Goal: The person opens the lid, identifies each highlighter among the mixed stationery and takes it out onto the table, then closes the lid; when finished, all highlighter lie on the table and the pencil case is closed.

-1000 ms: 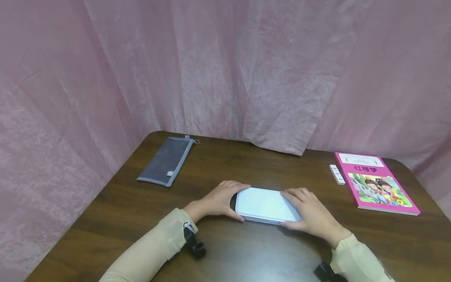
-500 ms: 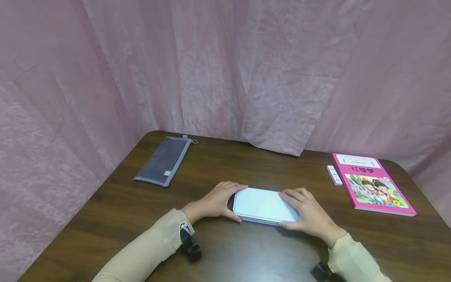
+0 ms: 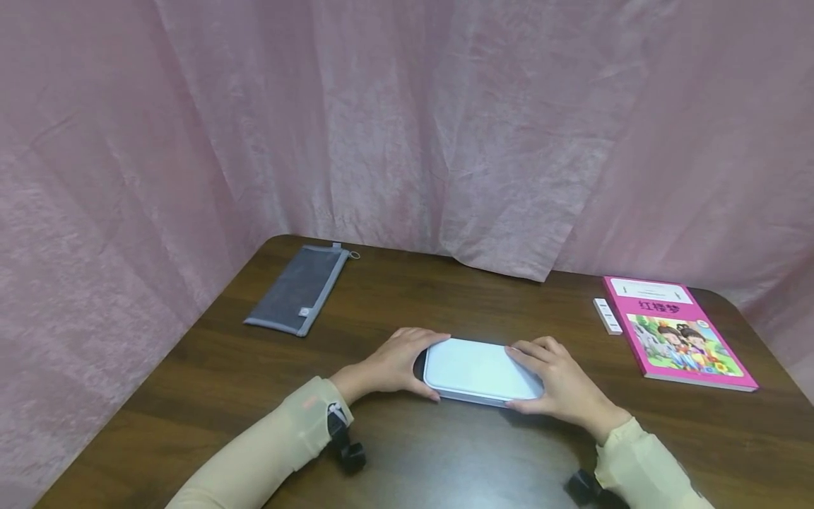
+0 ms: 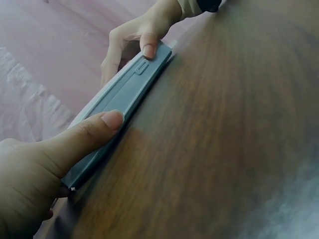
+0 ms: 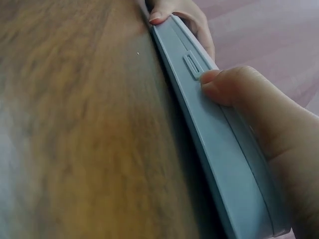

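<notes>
A pale blue-white pencil box (image 3: 482, 370) with rounded corners lies flat at the table surface, lid side up. Along its near side run a seam and a small raised latch (image 5: 192, 64). At the box's left end, my left hand (image 3: 397, 360) grips it, thumb on the near side and fingers on the far side. My right hand (image 3: 559, 385) holds the right end the same way. In the right wrist view, the right thumb (image 5: 224, 87) presses beside the latch. The left thumb (image 4: 92, 134) lies along the near side in the left wrist view.
A grey mesh zip pouch (image 3: 299, 290) lies at the back left of the brown wooden table (image 3: 210, 396). Toward the right are a pink picture-covered book (image 3: 680, 332) and a small white bar (image 3: 607, 316) with dark marks. Pink curtains (image 3: 407, 127) hang behind, touching the back edge.
Both hands keep their grip on the pencil box, which stays in place. Only the head view shifts slightly sideways and back.
</notes>
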`<state>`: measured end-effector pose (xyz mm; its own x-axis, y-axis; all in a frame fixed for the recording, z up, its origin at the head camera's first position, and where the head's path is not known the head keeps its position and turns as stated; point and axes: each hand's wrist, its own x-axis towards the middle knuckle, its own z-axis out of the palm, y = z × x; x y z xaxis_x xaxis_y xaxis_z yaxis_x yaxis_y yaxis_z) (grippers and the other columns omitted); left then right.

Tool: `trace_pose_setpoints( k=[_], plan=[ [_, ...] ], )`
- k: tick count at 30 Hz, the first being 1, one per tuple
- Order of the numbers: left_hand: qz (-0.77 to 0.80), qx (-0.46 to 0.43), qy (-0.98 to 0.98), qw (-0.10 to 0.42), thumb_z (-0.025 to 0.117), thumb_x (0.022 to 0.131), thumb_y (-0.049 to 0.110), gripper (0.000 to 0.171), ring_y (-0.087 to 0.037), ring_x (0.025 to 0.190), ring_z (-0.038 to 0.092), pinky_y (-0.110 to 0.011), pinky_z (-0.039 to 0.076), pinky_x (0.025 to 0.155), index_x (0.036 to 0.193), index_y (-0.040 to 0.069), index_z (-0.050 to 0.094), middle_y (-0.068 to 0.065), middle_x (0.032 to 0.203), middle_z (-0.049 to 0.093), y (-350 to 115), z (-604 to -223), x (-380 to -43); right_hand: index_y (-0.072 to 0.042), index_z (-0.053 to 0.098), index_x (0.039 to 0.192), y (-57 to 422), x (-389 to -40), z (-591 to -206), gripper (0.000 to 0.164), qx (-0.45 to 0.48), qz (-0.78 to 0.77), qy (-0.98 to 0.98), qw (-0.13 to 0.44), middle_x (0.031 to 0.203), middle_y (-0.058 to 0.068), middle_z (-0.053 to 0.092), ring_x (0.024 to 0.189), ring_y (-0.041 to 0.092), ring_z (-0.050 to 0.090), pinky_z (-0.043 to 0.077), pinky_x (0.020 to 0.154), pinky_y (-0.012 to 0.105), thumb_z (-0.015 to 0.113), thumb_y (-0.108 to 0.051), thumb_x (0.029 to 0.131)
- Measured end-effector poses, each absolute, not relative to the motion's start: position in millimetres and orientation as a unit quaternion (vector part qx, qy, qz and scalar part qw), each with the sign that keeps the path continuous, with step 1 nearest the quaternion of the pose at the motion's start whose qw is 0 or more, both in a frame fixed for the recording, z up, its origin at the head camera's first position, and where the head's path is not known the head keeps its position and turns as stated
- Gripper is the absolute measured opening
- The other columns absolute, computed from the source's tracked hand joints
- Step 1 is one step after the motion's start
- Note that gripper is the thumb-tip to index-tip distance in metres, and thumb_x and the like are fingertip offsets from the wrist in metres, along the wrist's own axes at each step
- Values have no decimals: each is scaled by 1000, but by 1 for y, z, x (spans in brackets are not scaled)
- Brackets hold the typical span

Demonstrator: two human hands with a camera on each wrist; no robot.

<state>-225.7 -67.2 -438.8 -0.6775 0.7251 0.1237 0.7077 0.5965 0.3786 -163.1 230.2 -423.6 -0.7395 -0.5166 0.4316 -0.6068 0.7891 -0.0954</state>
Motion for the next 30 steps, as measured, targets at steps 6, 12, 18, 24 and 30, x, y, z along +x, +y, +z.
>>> trace_pose_setpoints(
  k=[6, 12, 18, 24, 30],
  plan=[
    [199, 398, 895, 20, 62, 58, 72, 99, -13, 127, 39, -41, 27, 109, 139, 25, 31, 6, 137, 44, -67, -436, -225, -13, 59, 119, 232, -165, -418, 80, 298, 122, -931, 172, 114, 5, 62, 99, 16, 47, 46, 77, 35, 71, -62, 58],
    [206, 391, 897, 22, 65, 58, 70, 99, -14, 126, 39, -42, 28, 108, 139, 25, 30, 7, 137, 43, -67, -439, -222, -16, 62, 117, 232, -166, -413, 71, 291, 151, -933, 149, 112, 1, 62, 97, 12, 48, 46, 72, 30, 74, -56, 59],
    [211, 392, 895, 20, 66, 56, 71, 100, -13, 126, 40, -43, 29, 107, 138, 27, 31, 7, 136, 45, -68, -442, -222, -18, 61, 117, 232, -166, -409, 70, 289, 154, -938, 117, 114, -1, 63, 100, 10, 49, 47, 76, 30, 69, -61, 63],
    [208, 407, 889, 17, 62, 54, 75, 103, -12, 125, 40, -44, 28, 107, 139, 28, 28, 7, 135, 44, -66, -441, -227, -17, 59, 120, 236, -168, -399, 67, 282, 153, -944, 78, 116, -2, 62, 103, 12, 51, 48, 83, 36, 65, -60, 69],
    [193, 412, 890, 11, 59, 53, 79, 107, -12, 124, 39, -46, 24, 109, 141, 28, 24, 7, 134, 44, -70, -442, -229, -17, 56, 124, 234, -168, -393, 68, 261, 171, -949, 31, 124, -1, 58, 113, 19, 51, 46, 91, 44, 60, -61, 73]
  ],
)
